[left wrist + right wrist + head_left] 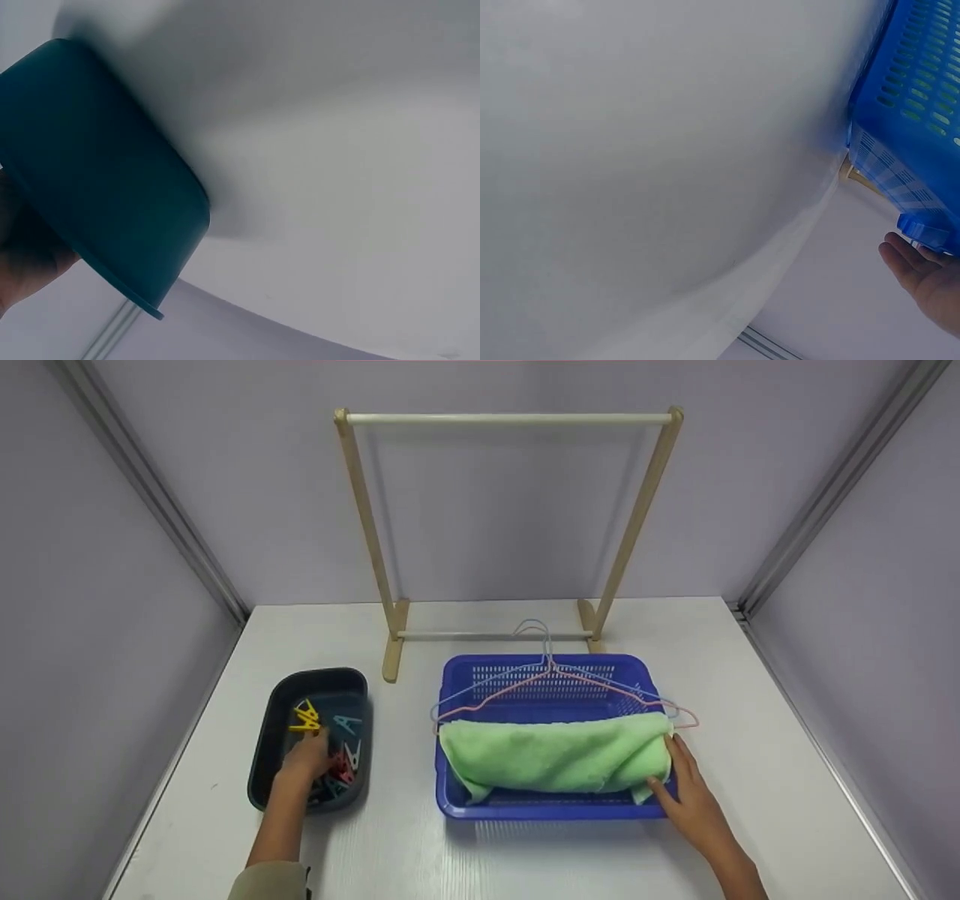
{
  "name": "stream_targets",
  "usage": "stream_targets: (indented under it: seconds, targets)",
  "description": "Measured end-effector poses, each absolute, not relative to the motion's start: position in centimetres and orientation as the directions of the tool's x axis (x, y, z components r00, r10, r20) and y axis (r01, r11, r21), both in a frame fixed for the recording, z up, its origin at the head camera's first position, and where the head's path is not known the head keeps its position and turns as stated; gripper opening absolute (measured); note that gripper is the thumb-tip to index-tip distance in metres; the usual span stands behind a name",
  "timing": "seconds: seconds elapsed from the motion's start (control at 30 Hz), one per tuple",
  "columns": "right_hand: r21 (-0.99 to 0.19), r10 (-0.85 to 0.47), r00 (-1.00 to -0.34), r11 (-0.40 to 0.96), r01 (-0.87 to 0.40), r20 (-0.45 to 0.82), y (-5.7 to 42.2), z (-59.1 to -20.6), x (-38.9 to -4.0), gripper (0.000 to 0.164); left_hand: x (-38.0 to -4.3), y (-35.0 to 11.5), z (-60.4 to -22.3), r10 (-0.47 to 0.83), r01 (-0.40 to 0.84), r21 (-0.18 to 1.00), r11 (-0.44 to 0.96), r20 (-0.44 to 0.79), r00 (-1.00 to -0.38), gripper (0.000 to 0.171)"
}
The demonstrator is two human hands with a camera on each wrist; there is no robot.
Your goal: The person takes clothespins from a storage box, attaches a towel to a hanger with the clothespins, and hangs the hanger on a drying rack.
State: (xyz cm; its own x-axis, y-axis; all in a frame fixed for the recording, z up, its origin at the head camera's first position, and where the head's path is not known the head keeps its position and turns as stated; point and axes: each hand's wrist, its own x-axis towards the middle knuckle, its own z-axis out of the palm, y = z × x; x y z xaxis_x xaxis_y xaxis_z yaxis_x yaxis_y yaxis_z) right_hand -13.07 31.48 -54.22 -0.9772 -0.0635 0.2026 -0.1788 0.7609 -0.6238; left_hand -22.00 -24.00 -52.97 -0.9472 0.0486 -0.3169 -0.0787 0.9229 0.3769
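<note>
A light green towel [559,754] lies folded across a blue perforated basket [495,812], below a pink and a blue clothes hanger [550,664]. My right hand [697,802] rests at the basket's right side, its spread thumb and fingers touching the towel's right end. In the right wrist view the fairly straight fingers of the right hand [926,281] lie beside the basket [907,127]. My left hand [306,757] reaches into a dark green tub [259,769], fingertips against yellow clothespins [306,716]; their grip is hidden. The left wrist view shows the tub's outer wall [105,172].
Red clothespins [343,765] and grey-green ones [347,724] lie in the tub. Behind the basket stands a wooden rack [367,517] with a white top rail [510,418]. Grey panels [112,660] enclose the white table [405,847] at the sides and back.
</note>
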Motion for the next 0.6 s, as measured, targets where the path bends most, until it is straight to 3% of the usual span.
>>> stream_targets:
  seconds: [0.6]
  targets:
    - [-0.6,-0.065,-0.982,0.784,-0.161,0.179,31.5,-54.2,-13.1,0.069,-22.8,-24.3,-54.2,0.016,-0.083,0.377,0.922,-0.254,-0.967,0.022]
